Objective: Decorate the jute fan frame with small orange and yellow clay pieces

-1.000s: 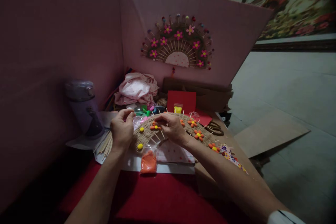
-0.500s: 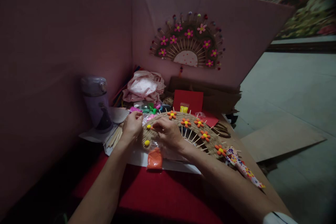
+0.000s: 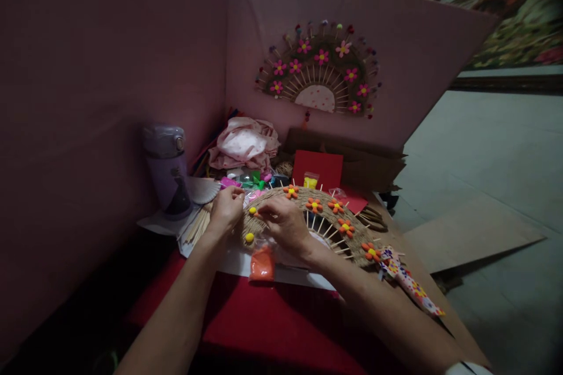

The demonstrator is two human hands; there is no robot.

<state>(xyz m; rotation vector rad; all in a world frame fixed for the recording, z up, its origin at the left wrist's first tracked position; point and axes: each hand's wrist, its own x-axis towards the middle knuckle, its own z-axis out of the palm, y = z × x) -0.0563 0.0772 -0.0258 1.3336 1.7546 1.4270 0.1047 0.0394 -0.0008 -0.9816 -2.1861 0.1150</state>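
Head camera is looking down on a half-round fan [image 3: 308, 211] of wound twine, lying flat on white paper over the red cloth of the bench [image 3: 272, 322], just in front of the person. Thin wooden sticks are fanning out from its inner edge and poking past its rim. Five orange flowers [image 3: 345, 226] with yellow middles are sitting along its top and right side, and two yellow balls [image 3: 249, 237] are sitting on its left end.

The left hand [image 3: 226, 208] is resting knuckles-up on the fan's left end, fingers curled under; whether its grip is clenching anything cannot be told. The right hand [image 3: 285, 220] is reaching across from the right, palm down, with its fingertips [image 3: 260, 214] drawn together right at the upper yellow ball; what that grip is pinching is too small to tell.

A small bag of orange stuff [image 3: 261, 263] is lying just below the hands. A purple flask [image 3: 167, 167] is standing to the left.
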